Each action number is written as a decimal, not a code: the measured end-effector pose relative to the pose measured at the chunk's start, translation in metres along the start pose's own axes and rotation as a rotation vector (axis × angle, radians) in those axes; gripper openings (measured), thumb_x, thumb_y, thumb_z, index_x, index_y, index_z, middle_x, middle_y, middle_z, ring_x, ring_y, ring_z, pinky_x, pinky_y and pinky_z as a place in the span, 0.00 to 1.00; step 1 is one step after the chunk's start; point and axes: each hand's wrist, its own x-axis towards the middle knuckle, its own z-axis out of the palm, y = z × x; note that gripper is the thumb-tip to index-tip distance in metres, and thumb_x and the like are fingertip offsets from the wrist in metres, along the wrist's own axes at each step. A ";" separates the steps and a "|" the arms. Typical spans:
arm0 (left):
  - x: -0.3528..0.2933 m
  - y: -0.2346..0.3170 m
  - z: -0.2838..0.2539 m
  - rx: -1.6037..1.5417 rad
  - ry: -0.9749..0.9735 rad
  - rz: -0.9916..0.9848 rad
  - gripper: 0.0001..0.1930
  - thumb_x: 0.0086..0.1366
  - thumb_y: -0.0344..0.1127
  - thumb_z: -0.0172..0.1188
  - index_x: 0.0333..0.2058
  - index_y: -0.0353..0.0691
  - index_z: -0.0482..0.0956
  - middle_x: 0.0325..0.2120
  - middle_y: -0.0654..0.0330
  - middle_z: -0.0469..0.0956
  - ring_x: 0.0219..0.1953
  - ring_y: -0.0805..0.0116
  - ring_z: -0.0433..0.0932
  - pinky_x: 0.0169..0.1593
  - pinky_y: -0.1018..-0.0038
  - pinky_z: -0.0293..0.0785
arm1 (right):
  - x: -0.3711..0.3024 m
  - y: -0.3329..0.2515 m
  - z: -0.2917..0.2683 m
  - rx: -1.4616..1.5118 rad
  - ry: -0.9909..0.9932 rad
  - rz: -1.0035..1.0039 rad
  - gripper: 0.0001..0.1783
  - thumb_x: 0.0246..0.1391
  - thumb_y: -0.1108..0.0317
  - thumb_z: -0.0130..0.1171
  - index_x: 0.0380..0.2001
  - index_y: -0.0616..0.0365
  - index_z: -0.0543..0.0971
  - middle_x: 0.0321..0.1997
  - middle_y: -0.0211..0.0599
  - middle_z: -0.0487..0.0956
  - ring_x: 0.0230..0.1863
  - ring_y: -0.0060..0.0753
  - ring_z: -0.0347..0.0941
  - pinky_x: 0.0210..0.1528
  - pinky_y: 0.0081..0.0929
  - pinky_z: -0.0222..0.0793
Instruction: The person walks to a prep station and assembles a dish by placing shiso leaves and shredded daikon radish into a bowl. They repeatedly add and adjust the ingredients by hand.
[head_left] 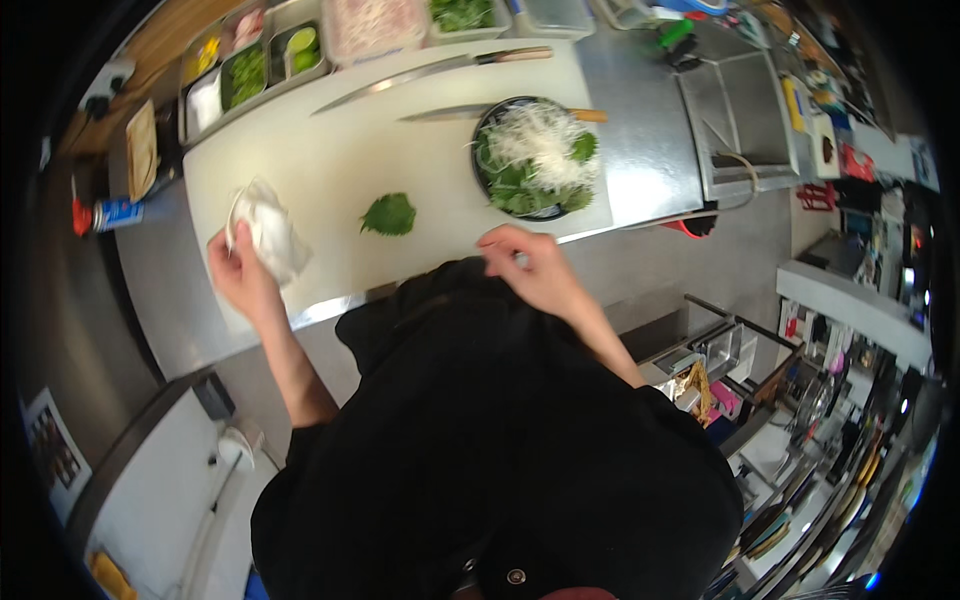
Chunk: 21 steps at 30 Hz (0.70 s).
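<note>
My left hand (245, 278) grips a white cloth (268, 232) at the left side of the white cutting board (330, 180). To the right of it, a single green shiso leaf (388, 214) lies flat on the board. My right hand (532, 268) is closed with curled fingers at the board's near edge, in front of my black clothing; whether anything is between the fingertips is hidden. Just beyond that hand stands a dark round bowl (482, 178) with green leaves and a heap of white shreds (540, 140).
Two knives lie at the back: a long one (420, 72) and another (440, 114) partly behind the bowl. Food containers (375, 28) line the far edge. A steel sink (740, 110) is to the right. A blue-and-white can (115, 214) stands at far left.
</note>
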 end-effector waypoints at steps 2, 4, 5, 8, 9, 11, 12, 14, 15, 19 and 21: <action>0.004 -0.026 -0.010 0.405 -0.087 -0.085 0.19 0.71 0.37 0.63 0.54 0.31 0.75 0.42 0.47 0.82 0.44 0.60 0.82 0.50 0.66 0.77 | 0.001 0.007 -0.027 -0.101 -0.044 0.028 0.07 0.65 0.71 0.59 0.42 0.63 0.80 0.30 0.37 0.83 0.30 0.25 0.82 0.35 0.25 0.77; -0.014 -0.036 -0.007 0.861 -0.048 0.101 0.24 0.70 0.40 0.63 0.58 0.31 0.72 0.49 0.42 0.78 0.53 0.51 0.77 0.57 0.60 0.72 | 0.009 0.022 -0.070 -0.292 0.154 -0.088 0.08 0.65 0.72 0.58 0.43 0.64 0.81 0.30 0.38 0.83 0.31 0.28 0.82 0.36 0.26 0.76; -0.024 -0.035 -0.001 1.081 -0.043 0.200 0.26 0.70 0.42 0.63 0.60 0.31 0.71 0.53 0.39 0.76 0.57 0.46 0.75 0.61 0.57 0.70 | 0.012 0.028 -0.088 -0.315 0.322 -0.109 0.08 0.65 0.72 0.57 0.43 0.64 0.81 0.30 0.39 0.83 0.32 0.30 0.82 0.37 0.27 0.76; -0.039 0.005 0.025 0.679 -0.280 0.184 0.28 0.69 0.45 0.62 0.60 0.32 0.71 0.59 0.41 0.72 0.65 0.44 0.67 0.66 0.54 0.64 | 0.028 0.031 -0.143 -0.500 0.639 -0.007 0.10 0.65 0.71 0.56 0.41 0.66 0.82 0.27 0.39 0.83 0.29 0.26 0.80 0.35 0.26 0.74; -0.047 0.007 0.040 0.625 -0.320 0.211 0.25 0.70 0.45 0.61 0.59 0.36 0.73 0.57 0.48 0.74 0.64 0.48 0.68 0.69 0.49 0.57 | 0.036 0.040 -0.156 -0.433 0.622 0.079 0.11 0.65 0.68 0.56 0.39 0.66 0.82 0.26 0.37 0.83 0.28 0.24 0.79 0.34 0.24 0.73; -0.066 0.022 0.070 0.680 -0.443 0.251 0.21 0.70 0.42 0.62 0.58 0.40 0.74 0.56 0.52 0.75 0.63 0.52 0.70 0.71 0.45 0.50 | 0.053 0.052 -0.167 -0.280 0.557 0.256 0.15 0.63 0.63 0.59 0.34 0.68 0.83 0.22 0.36 0.81 0.24 0.23 0.77 0.29 0.22 0.71; -0.074 0.031 0.081 0.712 -0.498 0.267 0.20 0.70 0.41 0.62 0.57 0.41 0.75 0.56 0.55 0.76 0.63 0.54 0.70 0.72 0.44 0.46 | 0.063 0.055 -0.163 -0.194 0.504 0.344 0.18 0.62 0.60 0.61 0.32 0.68 0.83 0.20 0.37 0.81 0.22 0.23 0.77 0.26 0.22 0.71; -0.086 0.047 0.099 0.641 -0.478 0.317 0.17 0.70 0.39 0.61 0.55 0.44 0.77 0.55 0.58 0.77 0.61 0.58 0.71 0.72 0.43 0.41 | 0.081 0.064 -0.144 -0.131 0.520 0.388 0.18 0.60 0.60 0.65 0.29 0.68 0.83 0.20 0.34 0.80 0.19 0.21 0.75 0.24 0.22 0.69; -0.091 0.053 0.104 0.599 -0.468 0.336 0.16 0.70 0.39 0.61 0.54 0.45 0.77 0.54 0.60 0.77 0.61 0.60 0.72 0.72 0.43 0.38 | 0.086 0.079 -0.138 -0.125 0.530 0.339 0.17 0.59 0.60 0.65 0.29 0.68 0.83 0.19 0.33 0.80 0.19 0.21 0.74 0.24 0.21 0.68; -0.097 0.068 0.106 0.531 -0.470 0.373 0.13 0.70 0.37 0.61 0.51 0.43 0.80 0.50 0.60 0.79 0.57 0.60 0.74 0.71 0.45 0.42 | 0.076 0.088 -0.138 -0.001 0.598 0.273 0.14 0.58 0.63 0.66 0.29 0.66 0.81 0.20 0.29 0.78 0.19 0.20 0.71 0.25 0.22 0.66; -0.098 0.072 0.101 0.524 -0.491 0.394 0.12 0.70 0.35 0.61 0.50 0.42 0.80 0.46 0.59 0.81 0.54 0.59 0.77 0.70 0.49 0.52 | 0.056 0.056 -0.142 0.132 0.599 0.252 0.10 0.62 0.64 0.64 0.30 0.59 0.80 0.17 0.24 0.73 0.18 0.14 0.60 0.21 0.18 0.53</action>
